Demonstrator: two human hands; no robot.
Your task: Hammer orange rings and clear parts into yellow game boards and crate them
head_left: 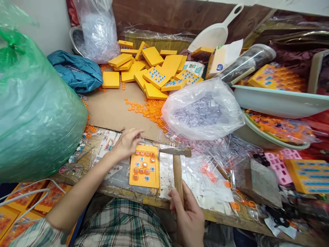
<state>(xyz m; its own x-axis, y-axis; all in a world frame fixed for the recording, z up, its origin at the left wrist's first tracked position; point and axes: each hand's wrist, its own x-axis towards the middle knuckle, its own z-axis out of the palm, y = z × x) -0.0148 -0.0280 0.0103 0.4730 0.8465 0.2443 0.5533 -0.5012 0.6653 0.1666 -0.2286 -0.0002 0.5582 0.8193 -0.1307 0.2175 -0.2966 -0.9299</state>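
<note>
My right hand (189, 212) is wrapped round the wooden handle of a hammer (178, 171), whose narrow metal head points left. The hammer head is just right of a yellow plastic board (145, 180). Several square recesses in the board show small printed stickers; others hold clear orange caps. Above the board's upper left corner is my left hand (127, 142), fingers loosely bent and apart, with nothing visible between them. Under the board lies a worn grey plate (110, 181) on the wooden bench.
Yellow boards (153, 56) are heaped at the back, with orange rings (154, 109) scattered in front. A white bag of clear pieces (203, 113) stands right of centre. A big green bag (36, 113) bulges at left. Tubs (282, 101) and a grey block (259, 181) are at right.
</note>
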